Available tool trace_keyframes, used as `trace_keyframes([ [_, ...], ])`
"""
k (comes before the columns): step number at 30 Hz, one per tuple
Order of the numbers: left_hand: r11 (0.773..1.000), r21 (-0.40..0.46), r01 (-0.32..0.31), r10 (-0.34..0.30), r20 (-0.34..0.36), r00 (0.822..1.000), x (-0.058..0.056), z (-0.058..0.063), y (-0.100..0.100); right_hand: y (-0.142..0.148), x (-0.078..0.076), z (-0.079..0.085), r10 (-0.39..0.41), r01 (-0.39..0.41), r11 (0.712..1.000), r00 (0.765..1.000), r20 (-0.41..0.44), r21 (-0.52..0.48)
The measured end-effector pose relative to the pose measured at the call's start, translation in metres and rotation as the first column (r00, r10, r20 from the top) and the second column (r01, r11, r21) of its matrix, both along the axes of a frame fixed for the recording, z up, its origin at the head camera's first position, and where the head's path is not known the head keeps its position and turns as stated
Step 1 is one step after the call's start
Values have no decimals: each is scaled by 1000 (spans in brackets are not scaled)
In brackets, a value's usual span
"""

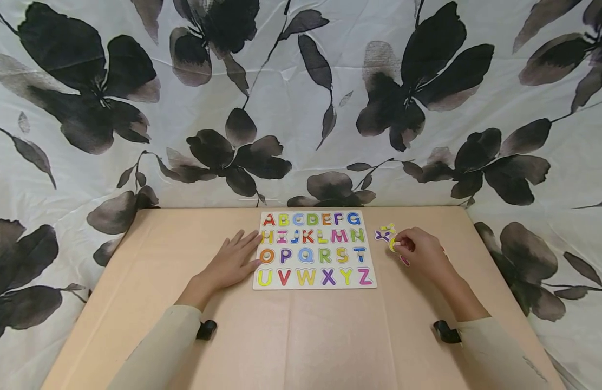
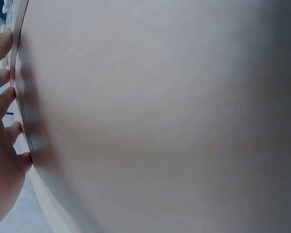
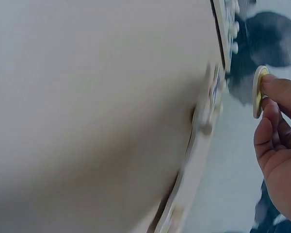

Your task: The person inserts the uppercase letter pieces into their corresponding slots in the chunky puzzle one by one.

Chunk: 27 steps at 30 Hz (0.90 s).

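Observation:
A white alphabet board (image 1: 318, 279) with rows of coloured letters A to Z lies flat on the table. My left hand (image 1: 233, 261) rests at its left edge, fingers extended, the fingertips over the rim near H and O. Right of the board, my right hand (image 1: 423, 252) pinches a yellow letter piece (image 3: 258, 92) between thumb and fingers. In the right wrist view that piece is held up on edge, above the table. Around this hand lie a purple letter piece (image 1: 381, 235), another yellow piece (image 1: 388, 228) and a pink piece (image 1: 405, 261), partly hidden by the hand.
The tan table (image 1: 330, 341) ends just behind the board. A white cloth with dark flowers (image 1: 330, 65) hangs behind it and shows at both sides. Black wrist cameras (image 1: 447, 331) sit under both sleeves, close to the tabletop.

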State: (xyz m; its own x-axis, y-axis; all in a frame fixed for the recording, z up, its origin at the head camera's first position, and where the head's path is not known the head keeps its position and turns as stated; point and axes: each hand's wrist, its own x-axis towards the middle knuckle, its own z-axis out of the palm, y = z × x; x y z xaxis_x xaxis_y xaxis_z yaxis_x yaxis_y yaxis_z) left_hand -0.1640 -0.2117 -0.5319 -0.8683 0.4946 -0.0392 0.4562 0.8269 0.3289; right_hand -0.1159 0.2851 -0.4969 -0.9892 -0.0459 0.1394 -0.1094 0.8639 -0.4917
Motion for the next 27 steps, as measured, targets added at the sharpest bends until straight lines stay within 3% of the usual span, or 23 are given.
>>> trace_keyframes([
  [5, 1000, -10, -1, 1, -10, 1000, 0, 0, 0, -31, -9, -2, 70, -71, 997, 997, -19, -35],
  [11, 1000, 12, 6, -6, -19, 1000, 1, 1, 1, -69, -15, -2, 146, -140, 987, 987, 67, -82],
  [16, 1000, 9, 4, -4, -21, 1000, 2, 0, 0, -100, -21, -1, 199, -193, 979, 975, 96, -64],
  [20, 1000, 9, 4, -4, -20, 1000, 1, 0, 0, -127, -25, -1, 245, -243, 969, 967, 70, -38],
  [27, 1000, 10, 5, -5, -19, 1000, 1, 1, 0, -181, -25, 2, 385, -386, 923, 922, 41, 1],
])
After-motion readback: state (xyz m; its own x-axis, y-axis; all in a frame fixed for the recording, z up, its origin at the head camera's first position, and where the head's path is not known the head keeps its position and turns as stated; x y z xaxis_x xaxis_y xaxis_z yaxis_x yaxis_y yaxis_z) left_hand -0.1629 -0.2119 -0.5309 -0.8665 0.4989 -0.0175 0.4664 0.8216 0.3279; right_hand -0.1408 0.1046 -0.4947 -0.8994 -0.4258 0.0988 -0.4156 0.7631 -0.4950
